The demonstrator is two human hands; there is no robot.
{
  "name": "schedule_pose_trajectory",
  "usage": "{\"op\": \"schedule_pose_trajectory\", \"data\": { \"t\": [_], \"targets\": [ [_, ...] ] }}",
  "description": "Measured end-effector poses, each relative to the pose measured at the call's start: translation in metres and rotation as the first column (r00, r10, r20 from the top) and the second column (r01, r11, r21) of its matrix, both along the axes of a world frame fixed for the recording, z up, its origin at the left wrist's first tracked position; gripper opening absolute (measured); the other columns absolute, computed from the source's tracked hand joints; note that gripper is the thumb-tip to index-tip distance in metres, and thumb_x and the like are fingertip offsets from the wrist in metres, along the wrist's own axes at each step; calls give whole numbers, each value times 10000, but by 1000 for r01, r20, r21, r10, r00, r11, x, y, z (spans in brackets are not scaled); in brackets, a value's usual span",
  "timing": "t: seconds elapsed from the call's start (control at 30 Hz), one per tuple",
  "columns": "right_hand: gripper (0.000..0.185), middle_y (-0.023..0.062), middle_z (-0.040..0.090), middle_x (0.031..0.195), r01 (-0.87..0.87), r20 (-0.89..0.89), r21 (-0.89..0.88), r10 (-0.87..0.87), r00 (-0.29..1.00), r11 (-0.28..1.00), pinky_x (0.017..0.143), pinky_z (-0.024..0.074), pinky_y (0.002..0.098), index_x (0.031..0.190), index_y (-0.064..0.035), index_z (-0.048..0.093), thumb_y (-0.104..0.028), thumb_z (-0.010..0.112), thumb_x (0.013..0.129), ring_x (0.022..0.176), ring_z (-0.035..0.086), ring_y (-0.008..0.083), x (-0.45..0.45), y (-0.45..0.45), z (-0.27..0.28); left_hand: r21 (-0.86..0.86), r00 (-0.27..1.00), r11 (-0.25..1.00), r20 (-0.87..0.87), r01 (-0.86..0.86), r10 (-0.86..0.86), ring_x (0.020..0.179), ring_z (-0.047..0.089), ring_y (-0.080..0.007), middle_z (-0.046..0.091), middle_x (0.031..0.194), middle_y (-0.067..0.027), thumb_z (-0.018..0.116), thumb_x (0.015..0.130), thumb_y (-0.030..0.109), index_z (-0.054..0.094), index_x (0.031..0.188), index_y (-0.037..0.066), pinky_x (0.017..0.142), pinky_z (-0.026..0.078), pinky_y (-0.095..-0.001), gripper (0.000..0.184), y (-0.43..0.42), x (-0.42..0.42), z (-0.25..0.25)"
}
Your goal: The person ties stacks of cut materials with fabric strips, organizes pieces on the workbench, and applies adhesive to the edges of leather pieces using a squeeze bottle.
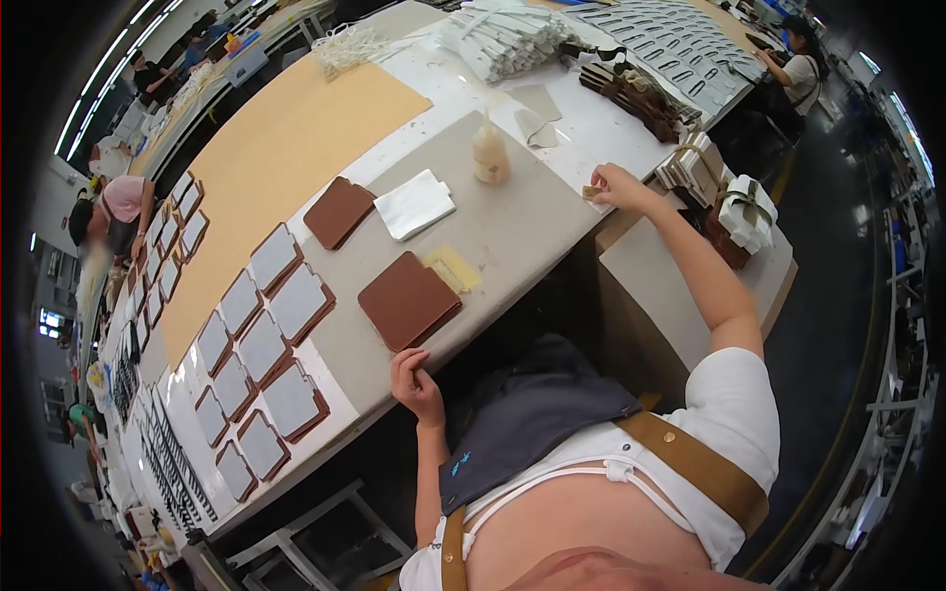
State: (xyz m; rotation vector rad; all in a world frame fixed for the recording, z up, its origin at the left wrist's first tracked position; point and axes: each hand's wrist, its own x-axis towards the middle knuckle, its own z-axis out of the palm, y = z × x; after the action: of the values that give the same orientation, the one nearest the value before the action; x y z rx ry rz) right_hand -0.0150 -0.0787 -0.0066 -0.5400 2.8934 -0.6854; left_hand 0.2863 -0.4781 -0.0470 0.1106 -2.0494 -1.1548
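Note:
My right hand (623, 187) is at the far right corner of the grey work board (527, 231), its fingertips pinching a small tan piece (591, 192) whose kind I cannot make out. Loosely curled, my left hand (418, 387) rests by the table's near edge, just below a stack of brown leather panels (409, 298); nothing shows in its fingers. A yellowish sheet (454, 268) sticks out from behind that stack. Beyond it lie a white panel stack (416, 205) and another brown leather stack (339, 212). A squeeze bottle (490, 156) with pale contents stands upright on the board.
Grey-faced brown panels (261, 345) lie in rows to the left. A large tan sheet (296, 133) covers the table beyond. White strips (507, 39) are heaped at the back. Tied bundles (746, 217) sit at the right beside a cardboard sheet (670, 286). Other people work farther off.

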Motion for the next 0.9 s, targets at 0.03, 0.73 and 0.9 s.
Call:
{"op": "schedule_pose_trajectory", "data": {
  "t": [0.03,0.73,0.9],
  "targets": [
    [297,90,598,847,36,-10,-47,-37,999,998,744,471,304,937,-24,613,-168,741,711,811,574,195,4,-1,-9,0,1000,1000,0,6,-6,805,609,-235,627,876,-123,420,736,-170,615,817,-18,717,486,-293,260,0,1,1],
    [193,62,645,804,471,198,-746,-518,832,471,496,499,226,1026,34,610,-52,575,856,603,610,106,2,40,-21,210,999,977,-40,35,-27,828,575,-158,608,922,-105,341,792,-177,598,848,-40,718,475,-239,297,2,3,-2],
    [189,69,641,795,565,398,-706,-420,816,428,536,513,248,1017,9,619,-120,600,881,585,587,105,28,76,-21,194,998,979,-6,60,-60,857,572,-165,600,943,-107,344,813,-162,588,858,-34,756,481,-251,279,0,5,-2]
  ]
}}
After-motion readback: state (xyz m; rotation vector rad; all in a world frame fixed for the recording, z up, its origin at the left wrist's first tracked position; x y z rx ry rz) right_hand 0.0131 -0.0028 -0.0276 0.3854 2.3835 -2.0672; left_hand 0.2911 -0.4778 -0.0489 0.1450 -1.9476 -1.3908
